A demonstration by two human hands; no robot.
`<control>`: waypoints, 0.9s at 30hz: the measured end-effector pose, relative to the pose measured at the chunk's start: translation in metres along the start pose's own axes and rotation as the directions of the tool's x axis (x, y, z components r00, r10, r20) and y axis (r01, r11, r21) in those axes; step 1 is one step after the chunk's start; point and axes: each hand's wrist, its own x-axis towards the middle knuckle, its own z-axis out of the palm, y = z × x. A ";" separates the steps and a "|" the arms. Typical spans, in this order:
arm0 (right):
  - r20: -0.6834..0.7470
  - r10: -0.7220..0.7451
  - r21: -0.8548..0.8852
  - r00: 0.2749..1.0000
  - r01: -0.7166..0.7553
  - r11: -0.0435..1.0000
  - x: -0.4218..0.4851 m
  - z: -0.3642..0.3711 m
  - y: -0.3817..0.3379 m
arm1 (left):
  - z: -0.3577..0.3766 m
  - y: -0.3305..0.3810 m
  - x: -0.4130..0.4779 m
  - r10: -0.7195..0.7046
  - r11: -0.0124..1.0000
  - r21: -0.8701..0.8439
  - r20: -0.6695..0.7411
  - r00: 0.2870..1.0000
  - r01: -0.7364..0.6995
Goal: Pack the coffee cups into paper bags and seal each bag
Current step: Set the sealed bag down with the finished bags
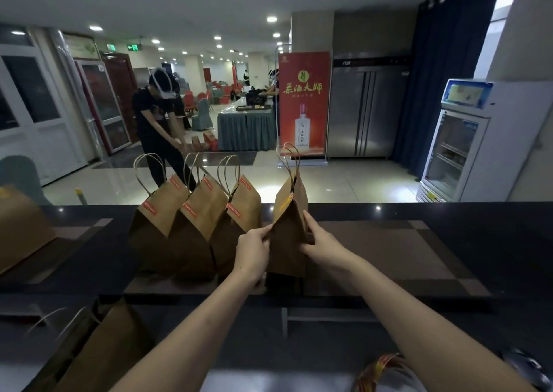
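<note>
Dim interior, ceiling spotlights (271,19), glare on glossy floor (269,189), shadowed counter (449,212), fisheye bending at edges, blurred lower corners

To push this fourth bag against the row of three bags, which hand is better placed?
Probably the right hand: it grips the fourth bag on the side away from the row of three bags. The left hand pinches the side facing them.

The bags (191,227) are matt brown kraft paper with twisted paper-cord handles (148,170). The dark worktop (449,212) is polished and glossy; at twelve o'clock, brushed metal refrigerator (366,107).
</note>
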 end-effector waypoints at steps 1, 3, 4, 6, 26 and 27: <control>0.004 0.012 0.008 1.000 -0.012 1.000 0.001 0.001 0.002 | 0.000 -0.002 0.002 -0.014 1.000 0.023 0.022 1.000 0.013; 0.013 0.026 0.021 1.000 -0.026 0.999 0.004 0.003 0.004 | 0.001 -0.005 0.006 -0.036 0.998 0.059 0.067 0.997 0.032; 0.015 0.029 0.020 0.999 -0.029 0.999 0.005 0.005 0.006 | 0.001 -0.007 0.007 -0.043 0.997 0.073 0.082 0.996 0.037; 0.013 0.029 0.009 1.000 -0.029 1.000 0.006 0.008 0.006 | 0.000 -0.009 0.008 -0.041 0.994 0.109 0.090 0.995 0.031; -0.173 -0.005 -0.013 0.985 0.002 1.000 0.021 0.035 0.006 | -0.013 -0.001 0.003 0.036 0.980 0.197 -0.097 0.995 -0.017; -0.179 0.001 -0.001 0.984 -0.001 1.000 0.021 0.037 0.006 | -0.014 0.000 0.003 0.034 0.981 0.195 -0.096 0.995 -0.015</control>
